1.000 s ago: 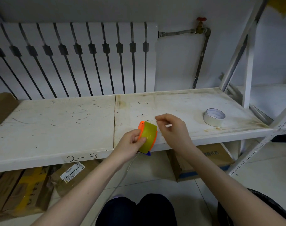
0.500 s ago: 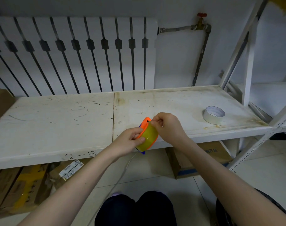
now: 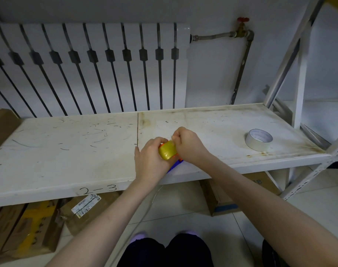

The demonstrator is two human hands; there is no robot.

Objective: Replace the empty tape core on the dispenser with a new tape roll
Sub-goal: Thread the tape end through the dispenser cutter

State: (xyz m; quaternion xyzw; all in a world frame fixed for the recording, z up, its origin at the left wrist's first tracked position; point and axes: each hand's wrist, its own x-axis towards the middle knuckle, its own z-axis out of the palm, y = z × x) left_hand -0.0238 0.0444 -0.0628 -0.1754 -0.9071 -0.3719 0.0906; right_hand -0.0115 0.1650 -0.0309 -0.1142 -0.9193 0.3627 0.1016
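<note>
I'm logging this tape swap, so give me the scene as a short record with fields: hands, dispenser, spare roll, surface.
left hand: wrapped around the dispenser, above the shelf's front edge
right hand: fingers pinched at the top of the yellow tape roll
dispenser: orange and blue, mostly hidden by the hands
white tape roll: lying flat, far right, untouched
shelf: white, scuffed, front edge marked 2-3

A long white metal shelf (image 3: 68, 151) with dark scratches and rust spots runs across the room. "2-3" is written on its front edge. Behind it a white radiator with black bars (image 3: 91, 68) sits on a pale grey wall (image 3: 212, 78). A thin metal pipe with a red tap (image 3: 241, 31) runs down beside the radiator. Brown cardboard boxes (image 3: 29, 228) lie under the shelf on a pale tiled floor (image 3: 202, 224).
</note>
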